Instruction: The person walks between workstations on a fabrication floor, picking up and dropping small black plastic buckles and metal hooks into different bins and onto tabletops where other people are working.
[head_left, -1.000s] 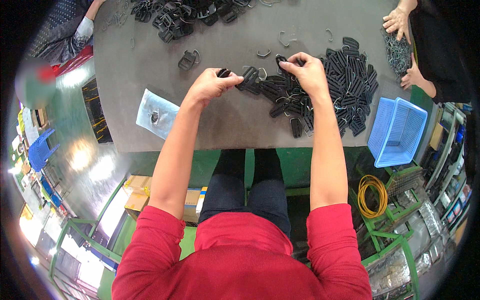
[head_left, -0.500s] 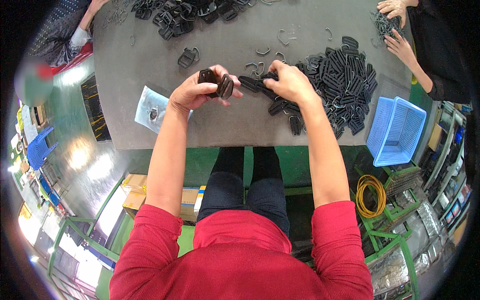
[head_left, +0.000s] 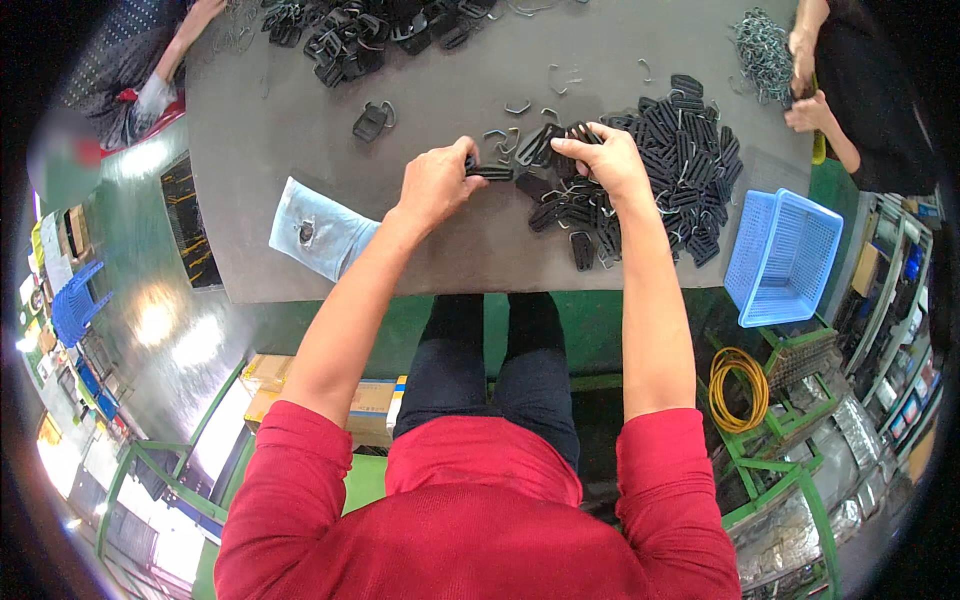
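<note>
My left hand [head_left: 435,188] is closed on black plastic buckles [head_left: 491,173], whose ends stick out to the right of its fingers. How many it holds is partly hidden. At the left edge of a heap of similar slotted buckles [head_left: 675,150], my right hand [head_left: 612,165] pinches a black buckle [head_left: 577,135] between thumb and fingers. Another dark buckle [head_left: 536,146] leans close to that thumb. Bent metal wire hooks [head_left: 517,107] lie just beyond the hands. One black buckle with a wire hook [head_left: 371,122] sits apart, farther off to the left.
A pale blue cloth piece [head_left: 318,232] lies by my left forearm. Another black buckle pile [head_left: 345,35] is at the far left. A blue plastic basket [head_left: 783,258] stands at the table's right edge. Co-workers' hands [head_left: 808,112] are near a wire-hook heap [head_left: 762,55] at far right.
My left hand has moved right with its buckles, nearer to my right hand. My right hand has shifted slightly right. The right-hand co-worker's hands have come off the hook heap.
</note>
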